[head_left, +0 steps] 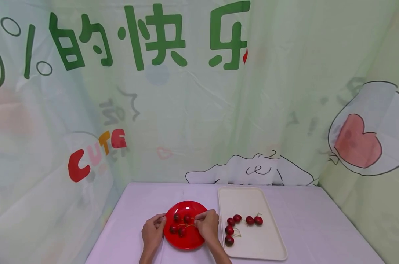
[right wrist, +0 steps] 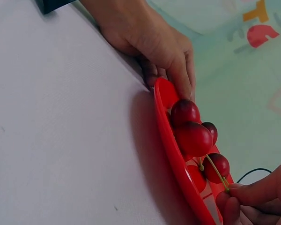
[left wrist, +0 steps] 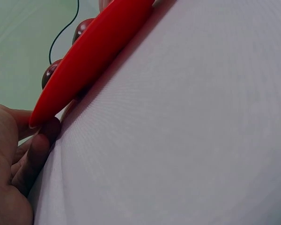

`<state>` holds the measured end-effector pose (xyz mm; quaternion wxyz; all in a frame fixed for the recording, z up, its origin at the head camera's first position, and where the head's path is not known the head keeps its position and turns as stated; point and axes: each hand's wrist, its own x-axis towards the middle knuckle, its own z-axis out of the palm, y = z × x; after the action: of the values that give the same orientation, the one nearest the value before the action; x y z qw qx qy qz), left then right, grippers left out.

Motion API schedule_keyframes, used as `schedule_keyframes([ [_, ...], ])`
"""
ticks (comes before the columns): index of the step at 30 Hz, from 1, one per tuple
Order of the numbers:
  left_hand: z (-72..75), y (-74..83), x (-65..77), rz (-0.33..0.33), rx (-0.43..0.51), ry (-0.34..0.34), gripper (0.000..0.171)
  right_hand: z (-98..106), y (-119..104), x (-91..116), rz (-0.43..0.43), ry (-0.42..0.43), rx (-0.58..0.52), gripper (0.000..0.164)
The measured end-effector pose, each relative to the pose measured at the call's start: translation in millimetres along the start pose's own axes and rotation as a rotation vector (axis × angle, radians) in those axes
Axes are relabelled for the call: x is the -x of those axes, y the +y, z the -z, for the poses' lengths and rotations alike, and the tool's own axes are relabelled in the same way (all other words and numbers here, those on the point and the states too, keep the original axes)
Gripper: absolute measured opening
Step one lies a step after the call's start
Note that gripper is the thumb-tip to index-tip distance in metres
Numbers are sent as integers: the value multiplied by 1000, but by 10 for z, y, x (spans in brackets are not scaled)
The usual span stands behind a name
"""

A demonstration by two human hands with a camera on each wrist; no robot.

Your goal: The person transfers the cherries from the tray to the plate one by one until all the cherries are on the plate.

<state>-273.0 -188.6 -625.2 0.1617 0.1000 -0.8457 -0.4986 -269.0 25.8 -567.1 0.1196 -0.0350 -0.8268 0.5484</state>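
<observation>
Now the left hand (head_left: pixel 152 230) grips the red plate (head_left: pixel 187 242) by its left edge; opposite, the right hand (head_left: pixel 208 224) pinches a cherry stem (right wrist: pixel 217 171).

Green "%的快乐" (head_left: pixel 158 22) and multicoloured "CUTE" (head_left: pixel 105 141) on the curtain (head_left: pixel 199 110).

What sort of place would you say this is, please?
Perhaps a curtained-off tabletop booth: printed fabric hangs on three sides of a cloth-covered table, where a red plate and a cream tray both bear cherries.
</observation>
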Motion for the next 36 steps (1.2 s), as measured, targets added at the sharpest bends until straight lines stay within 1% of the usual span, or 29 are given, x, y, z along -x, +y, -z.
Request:
schedule_keyframes([
  [5, -24, -10, 2, 2, -9, 7, 24, -16, 32, -12, 17, 0, 34, 8],
  [8, -24, -14, -2, -7, -7, 7, 24, -40, 85, -36, 61, 17, 45, 10],
  [9, -25, -17, -3, -7, -5, 7, 23, -61, 124, -53, 67, 23, 47, 10],
  [12, -26, -27, -7, -9, -6, 7, 23, -168, 338, -148, 101, 32, 77, 11],
  [15, -28, -35, -8, -9, -5, 4, 23, -276, 545, -242, 92, 28, 108, 11],
  [19, -24, -36, -8, -10, 0, 0, 24, -325, 657, -293, 94, 29, 146, 11],
  [23, -26, -37, -9, -5, 2, -2, 24, -309, 655, -295, 76, 40, 151, 12],
  [28, -32, -39, -10, -6, 2, 1, 23, -268, 594, -277, 91, 46, 148, 13],
  [33, -31, -40, -11, -4, 4, -2, 23, -252, 623, -300, 81, 7, 143, 13],
  [34, -31, -43, -12, 0, 2, -2, 23, -240, 607, -299, 79, -4, 148, 13],
  [36, -26, -47, -10, 7, -1, -3, 23, -135, 417, -224, 51, -26, 149, 14],
])
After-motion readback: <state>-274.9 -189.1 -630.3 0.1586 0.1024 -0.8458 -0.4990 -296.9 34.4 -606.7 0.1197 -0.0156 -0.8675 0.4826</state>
